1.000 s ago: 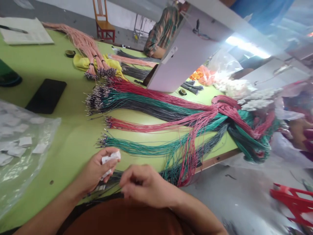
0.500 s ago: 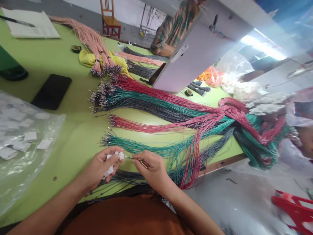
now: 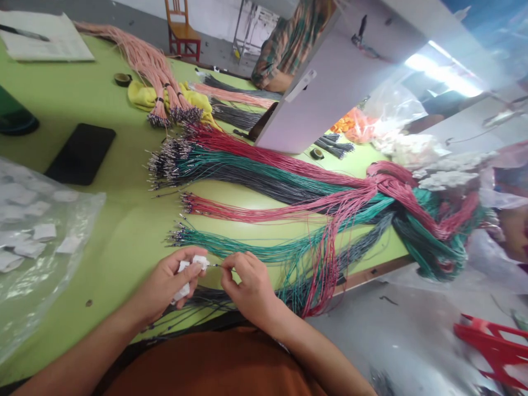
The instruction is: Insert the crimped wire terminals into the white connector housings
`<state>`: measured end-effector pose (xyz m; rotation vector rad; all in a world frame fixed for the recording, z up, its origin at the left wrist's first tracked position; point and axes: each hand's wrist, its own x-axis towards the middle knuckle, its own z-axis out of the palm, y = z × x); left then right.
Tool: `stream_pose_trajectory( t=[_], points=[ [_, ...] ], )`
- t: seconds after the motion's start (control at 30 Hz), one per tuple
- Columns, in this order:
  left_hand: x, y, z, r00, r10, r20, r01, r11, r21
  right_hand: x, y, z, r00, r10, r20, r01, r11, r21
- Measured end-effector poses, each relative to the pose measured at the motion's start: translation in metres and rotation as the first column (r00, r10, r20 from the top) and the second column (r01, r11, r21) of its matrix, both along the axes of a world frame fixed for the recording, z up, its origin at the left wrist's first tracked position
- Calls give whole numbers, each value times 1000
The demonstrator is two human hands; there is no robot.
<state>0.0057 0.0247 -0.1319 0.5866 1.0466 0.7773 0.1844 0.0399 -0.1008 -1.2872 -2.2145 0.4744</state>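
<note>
In my left hand point(image 3: 175, 283) are small white plastic connector housings point(image 3: 201, 260), gripped between thumb and fingers, with more white pieces showing in the palm. My right hand point(image 3: 247, 278) pinches a thin dark wire point(image 3: 215, 265) close to its tip. That tip points left and meets the front housing; whether it is inside cannot be made out. Just beyond my hands lies a bundle of green wires point(image 3: 231, 245), and behind it a bundle of red wires point(image 3: 247, 212). Dark wires point(image 3: 210, 297) run beneath my hands along the table's near edge.
To the left, a clear plastic bag point(image 3: 78, 258) holds several white housings. A black phone point(image 3: 81, 154), a green object point(image 3: 16, 115) and paper point(image 3: 53, 41) lie beyond. An upright panel point(image 3: 305, 93) stands across the table, with a person's sleeve point(image 3: 280, 47) behind. Thick wire bundles point(image 3: 388, 176) hang over the right edge.
My right hand has shifted slightly left toward the housing, its fingers more curled, and less of the wire shows between the hands. The whole view has shifted a little.
</note>
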Motion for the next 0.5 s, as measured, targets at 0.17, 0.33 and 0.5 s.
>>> stream_pose_trajectory(
  t=[0.17,0.33,0.5],
  points=[
    [0,1,1,999,-47,-15,47,999,8,-3,-1,-5,998,57,24,-57,998,29],
    [1,-2,1,988,-115,-102,117,993,10,-7,-8,-10,994,107,-33,-108,994,-9],
    [0,-4,0,988,-123,-92,125,992,20,-9,-13,-11,992,103,-69,-108,991,-74]
  ],
)
